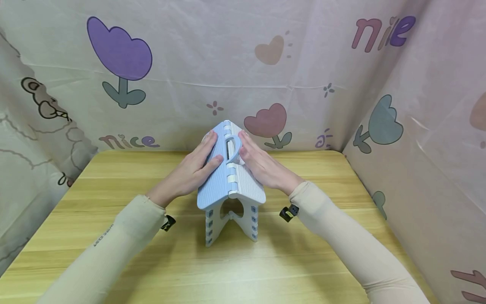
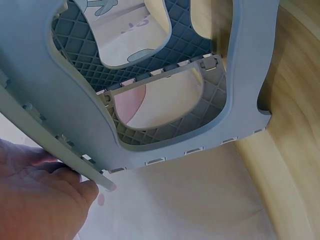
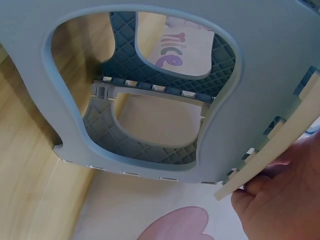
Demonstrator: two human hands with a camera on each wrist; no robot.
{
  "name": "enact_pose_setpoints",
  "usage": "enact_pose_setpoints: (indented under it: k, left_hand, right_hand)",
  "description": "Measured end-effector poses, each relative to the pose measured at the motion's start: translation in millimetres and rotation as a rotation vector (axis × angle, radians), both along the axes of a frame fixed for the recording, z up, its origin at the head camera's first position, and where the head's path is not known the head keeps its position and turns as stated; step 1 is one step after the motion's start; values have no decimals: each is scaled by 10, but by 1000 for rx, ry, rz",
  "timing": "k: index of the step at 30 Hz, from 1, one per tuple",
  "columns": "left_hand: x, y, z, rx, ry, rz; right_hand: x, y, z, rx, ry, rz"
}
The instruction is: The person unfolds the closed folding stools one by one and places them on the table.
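A folding step stool point(image 1: 212, 188) in pale blue and white plastic stands partly folded on the table, its top peaked like a roof. My left hand point(image 1: 199, 166) presses on the blue half, fingers straight and thumb spread. On the white half lies my right hand point(image 1: 262, 164), its fingers extended upward beside the blue carry handle point(image 1: 238, 147) at the ridge. Below, the leg panels point(image 1: 248, 215) stand spread in a V with wide cut-outs. Each wrist view shows a hand against the outer face of its sloping half, with ribbed panels point(image 2: 210, 95) inside the stool.
The wooden table point(image 1: 125, 177) carries the stool near its middle. Behind it hangs a printed curtain point(image 1: 182, 50) with flowers and hearts, which also closes off both sides. A small black device point(image 1: 289, 213) is strapped at the right wrist, and another point(image 1: 168, 222) at the left.
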State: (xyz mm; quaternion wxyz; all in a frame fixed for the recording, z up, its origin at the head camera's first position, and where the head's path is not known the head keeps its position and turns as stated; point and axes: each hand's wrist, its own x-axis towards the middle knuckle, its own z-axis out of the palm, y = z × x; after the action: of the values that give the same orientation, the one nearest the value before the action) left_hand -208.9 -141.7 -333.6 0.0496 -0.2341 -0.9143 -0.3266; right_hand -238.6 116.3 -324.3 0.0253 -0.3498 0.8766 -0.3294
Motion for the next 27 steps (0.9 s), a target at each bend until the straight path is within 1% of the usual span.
enact_pose_setpoints:
  k: [6, 9, 13, 19, 27]
  left_hand:
    - [-10, 5, 16, 0, 9, -3]
    - [-10, 1, 25, 1, 3, -1]
    - [-5, -12, 27, 1, -1, 6]
    - [-13, -23, 8, 3, 11, 8]
    - [-26, -11, 7, -5, 1, -3]
  right_hand:
    - [-22, 9, 66, 11, -41, -22]
    - [-30, 9, 102, 4, -60, -19]
    - [-37, -4, 132, -9, -64, -14]
    - [-57, -7, 122, -31, -53, -2]
    - [-56, 36, 93, -43, -65, -1]
